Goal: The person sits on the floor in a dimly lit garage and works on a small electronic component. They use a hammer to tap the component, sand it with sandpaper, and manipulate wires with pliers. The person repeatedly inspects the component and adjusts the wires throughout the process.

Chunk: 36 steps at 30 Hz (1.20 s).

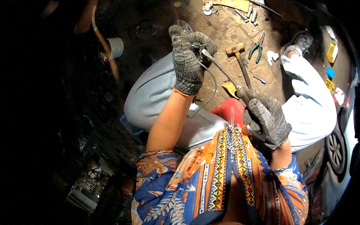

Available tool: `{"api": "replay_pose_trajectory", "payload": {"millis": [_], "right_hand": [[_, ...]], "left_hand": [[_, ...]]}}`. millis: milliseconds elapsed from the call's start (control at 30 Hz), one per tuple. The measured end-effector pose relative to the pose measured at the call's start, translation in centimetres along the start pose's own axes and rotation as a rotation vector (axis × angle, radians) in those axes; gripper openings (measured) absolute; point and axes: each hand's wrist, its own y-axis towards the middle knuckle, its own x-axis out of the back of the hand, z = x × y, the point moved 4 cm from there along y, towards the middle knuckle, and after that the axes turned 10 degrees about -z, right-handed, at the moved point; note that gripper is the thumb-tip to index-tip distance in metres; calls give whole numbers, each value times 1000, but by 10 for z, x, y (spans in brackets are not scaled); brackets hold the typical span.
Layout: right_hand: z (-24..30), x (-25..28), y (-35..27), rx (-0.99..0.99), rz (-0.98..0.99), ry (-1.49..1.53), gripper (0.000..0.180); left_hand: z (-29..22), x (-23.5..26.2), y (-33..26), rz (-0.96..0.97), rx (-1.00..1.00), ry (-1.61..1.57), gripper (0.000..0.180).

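Both my hands wear grey knitted gloves. My left hand (187,62) is closed around a small dark metal part (204,58), mostly covered by the fingers. A thin grey cable (215,84) curves from beside that part down over my left thigh. In my right hand (268,116) is a flat screwdriver (221,68), gripped by its brownish handle. Its long shank slants up to the left, and the broad tip lies at the metal part by my left fingers. Whether tip and part touch, I cannot tell.
On the lit floor ahead lie a hammer (242,63), green-handled pliers (257,48), several metal cylinders (247,15), crumpled white paper (272,57) and a small blue item (259,80). A white bucket (115,48) stands left; a yellow bottle (332,51) and a wheel (335,150) are right.
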Motion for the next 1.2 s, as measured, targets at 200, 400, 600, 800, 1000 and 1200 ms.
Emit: {"api": "replay_pose_trajectory", "payload": {"millis": [200,400,600,800,1000,1200], "right_hand": [[12,12,-1,556,96,-381,40],[7,7,0,607,34,-324,35],[-11,-6,3,365,44,-169,23],[-25,-21,2,-272,-34,223,32],[-31,-29,7,-94,-105,124,31],[-27,-24,6,-141,-89,111,27]], "left_hand": [[8,9,11,156,-38,-86,40],[6,2,-1,130,-44,-49,38],[17,17,12,-23,-15,-223,27],[19,45,37,51,-446,162,25],[6,11,9,144,-137,-215,31],[8,8,13,85,-40,-190,38]]}}
